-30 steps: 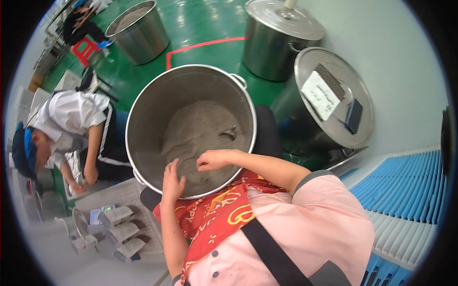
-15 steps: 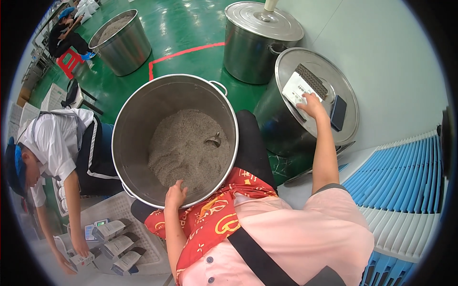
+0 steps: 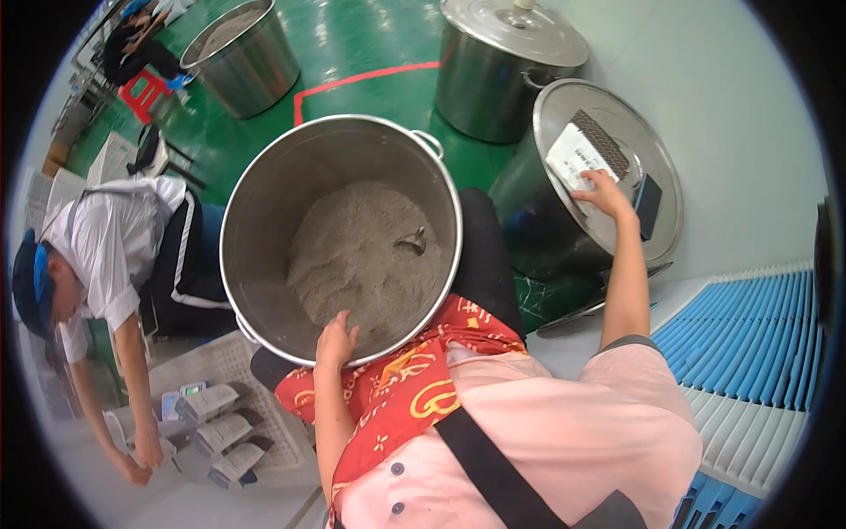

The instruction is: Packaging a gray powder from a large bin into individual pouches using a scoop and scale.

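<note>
Between my legs stands a large steel pot partly filled with grey-brown granular powder. A metal scoop is half sunk in the powder. My left hand is at the pot's near rim, fingers apart and holding nothing. Off to the right, a stack of flat white pouches with dark patterned ends rests on the steel lid of another pot. My right hand has its fingers closed on the near edge of a white pouch. Beside the stack lies a dark phone.
A co-worker bends over at the left, hands low near several filled pouches and a small scale. Behind are another lidded pot and an open pot of powder. Blue and white slatted racks stand at right.
The whole view has shifted, so the pots and my arms appear farther right and slightly higher. My right hand remains at the pouches; the co-worker's hands have come closer together.
</note>
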`<state>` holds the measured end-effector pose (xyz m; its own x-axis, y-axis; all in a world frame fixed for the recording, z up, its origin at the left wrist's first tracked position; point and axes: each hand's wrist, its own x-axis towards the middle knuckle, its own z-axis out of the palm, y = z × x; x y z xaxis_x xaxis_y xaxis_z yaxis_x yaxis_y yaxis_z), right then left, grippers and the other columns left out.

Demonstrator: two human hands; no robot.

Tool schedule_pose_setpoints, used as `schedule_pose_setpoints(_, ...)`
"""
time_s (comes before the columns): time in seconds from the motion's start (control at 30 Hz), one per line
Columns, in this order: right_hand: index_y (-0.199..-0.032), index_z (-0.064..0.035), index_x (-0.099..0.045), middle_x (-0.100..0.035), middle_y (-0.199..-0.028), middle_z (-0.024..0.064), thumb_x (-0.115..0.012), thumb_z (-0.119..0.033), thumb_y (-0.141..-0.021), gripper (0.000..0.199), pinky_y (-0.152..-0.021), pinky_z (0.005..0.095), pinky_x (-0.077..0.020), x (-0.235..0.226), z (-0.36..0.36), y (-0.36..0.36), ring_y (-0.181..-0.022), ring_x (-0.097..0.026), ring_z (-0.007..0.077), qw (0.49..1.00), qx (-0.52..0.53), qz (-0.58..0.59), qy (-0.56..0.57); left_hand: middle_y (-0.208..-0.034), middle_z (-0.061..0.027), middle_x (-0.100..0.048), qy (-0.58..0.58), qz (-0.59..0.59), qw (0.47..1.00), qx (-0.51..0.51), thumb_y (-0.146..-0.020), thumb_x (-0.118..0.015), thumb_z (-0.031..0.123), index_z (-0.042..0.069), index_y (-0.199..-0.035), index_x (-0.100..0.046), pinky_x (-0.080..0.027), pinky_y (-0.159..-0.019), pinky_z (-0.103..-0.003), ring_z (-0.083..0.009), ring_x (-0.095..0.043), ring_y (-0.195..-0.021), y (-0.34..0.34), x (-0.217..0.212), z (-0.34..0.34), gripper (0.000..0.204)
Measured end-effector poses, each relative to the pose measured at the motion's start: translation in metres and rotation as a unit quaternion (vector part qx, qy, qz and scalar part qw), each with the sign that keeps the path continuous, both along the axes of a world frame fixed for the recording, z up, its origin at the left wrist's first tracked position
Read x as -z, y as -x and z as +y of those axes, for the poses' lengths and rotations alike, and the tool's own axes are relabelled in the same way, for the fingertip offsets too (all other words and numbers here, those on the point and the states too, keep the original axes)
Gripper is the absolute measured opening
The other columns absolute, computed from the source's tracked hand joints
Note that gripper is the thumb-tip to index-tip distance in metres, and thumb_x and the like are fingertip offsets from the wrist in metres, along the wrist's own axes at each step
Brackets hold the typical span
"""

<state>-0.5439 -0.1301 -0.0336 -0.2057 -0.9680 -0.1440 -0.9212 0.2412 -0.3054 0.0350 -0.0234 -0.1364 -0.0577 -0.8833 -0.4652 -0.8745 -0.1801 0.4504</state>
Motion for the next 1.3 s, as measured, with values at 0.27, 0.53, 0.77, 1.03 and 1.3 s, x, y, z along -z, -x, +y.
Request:
schedule_pose_setpoints(0.27, -0.098, -0.0027, -0.061, -0.064, -0.09, 0.022, -0.05, -0.027, -0.088, 0.029, -0.078, 0.0451, -0.0472, -0.001, -0.012, 0.014, -0.087, -0.061, 0.0386, 0.974, 0.041, 0.218, 0.04, -0.101, -0.0205, -0.061, 0.064, 0.007, 0.998, -0.006, -0.082, -0.061, 0.019, 0.005, -0.116, -0.052, -0.047, -0.081, -0.043, -0.0363, -0.059, -0.096, 0.001, -0.002, 0.002, 0.039)
schedule_pose_setpoints(0.53, -0.089, -0.0058, -0.059, -0.063, -0.088, 0.0155, -0.047, -0.029, -0.09, 0.026, -0.072, 0.0493, -0.0456, -0.058, -0.035, -0.068, -0.084, -0.06, 0.0368, 0.945, 0.053, 0.185, 0.265, -0.097, -0.0174, -0.063, 0.124, 0.09, 0.986, -0.071, -0.083, -0.059, 0.02, 0.006, -0.112, -0.054, -0.048, -0.076, -0.042, -0.0338, -0.061, -0.09, 0.009, -0.015, 0.009, 0.032)
schedule_pose_setpoints(0.77, -0.102, 0.0013, -0.061, -0.059, -0.105, 0.0224, -0.067, -0.032, -0.075, 0.044, -0.086, 0.0448, -0.0462, -0.004, -0.033, -0.029, -0.1, -0.057, 0.0363, 0.982, 0.068, 0.173, -0.033, -0.095, -0.0161, -0.064, 0.106, 0.032, 0.993, -0.048, -0.084, -0.058, 0.021, 0.008, -0.112, -0.055, -0.049, -0.076, -0.041, -0.0331, -0.062, -0.089, 0.011, -0.02, 0.013, 0.03)
schedule_pose_setpoints(1.03, -0.089, 0.0017, -0.062, -0.058, -0.095, 0.0223, -0.059, -0.026, -0.08, 0.029, -0.083, 0.0457, -0.0458, 0.015, -0.015, -0.008, -0.095, -0.057, 0.0374, 0.982, 0.038, 0.163, 0.087, -0.097, -0.0158, -0.063, 0.099, 0.025, 0.994, -0.043, -0.085, -0.058, 0.021, 0.007, -0.112, -0.054, -0.048, -0.077, -0.042, -0.0332, -0.062, -0.089, 0.011, -0.023, 0.012, 0.031)
schedule_pose_setpoints(1.3, -0.087, 0.0033, -0.063, -0.062, -0.089, 0.0273, -0.049, -0.012, -0.075, 0.024, -0.079, 0.0466, -0.047, 0.025, -0.047, 0.016, -0.088, -0.06, 0.042, 0.972, 0.027, 0.231, 0.023, -0.101, -0.0168, -0.062, 0.121, 0.004, 0.991, -0.058, -0.085, -0.056, 0.022, 0.006, -0.112, -0.054, -0.048, -0.078, -0.043, -0.0343, -0.06, -0.091, 0.013, -0.021, 0.015, 0.031)
